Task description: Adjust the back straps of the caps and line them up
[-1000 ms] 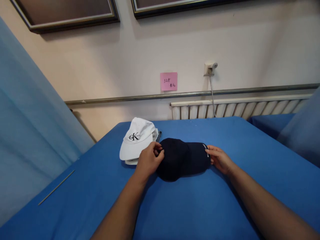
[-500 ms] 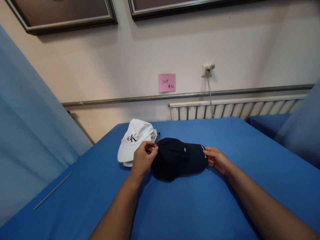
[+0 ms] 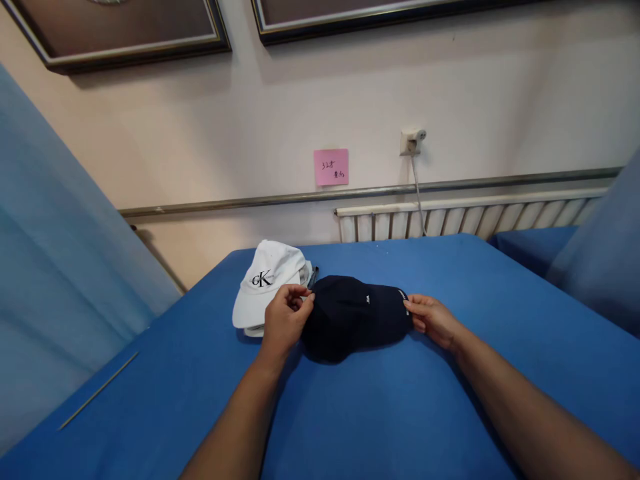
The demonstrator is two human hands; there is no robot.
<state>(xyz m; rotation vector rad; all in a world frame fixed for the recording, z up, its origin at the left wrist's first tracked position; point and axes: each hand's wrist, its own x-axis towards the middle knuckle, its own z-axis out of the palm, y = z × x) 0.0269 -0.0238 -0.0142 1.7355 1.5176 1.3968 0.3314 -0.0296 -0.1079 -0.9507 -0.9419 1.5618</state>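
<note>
A dark navy baseball cap (image 3: pixel 345 320) lies on the blue-covered table (image 3: pixel 370 413), its brim pointing right. My left hand (image 3: pixel 287 317) pinches the back edge of its crown between thumb and fingers. The front edge of the brim, where small white lettering shows, is held by my right hand (image 3: pixel 430 319). Just behind and left of my left hand sits a white baseball cap (image 3: pixel 267 277) with black letters on its front. It rests on other caps, of which only pale edges are visible.
A thin stick (image 3: pixel 99 390) lies near the table's left edge. Blue curtains (image 3: pixel 65 267) hang at both sides. Beyond the table are a white radiator (image 3: pixel 450 220), a metal rail (image 3: pixel 280 199), a plugged-in socket (image 3: pixel 410 143) and a pink note (image 3: pixel 331 167) on the wall.
The view has shifted slightly. Both hands keep their hold on the navy cap, which lies almost as before; the white cap has stayed put.
</note>
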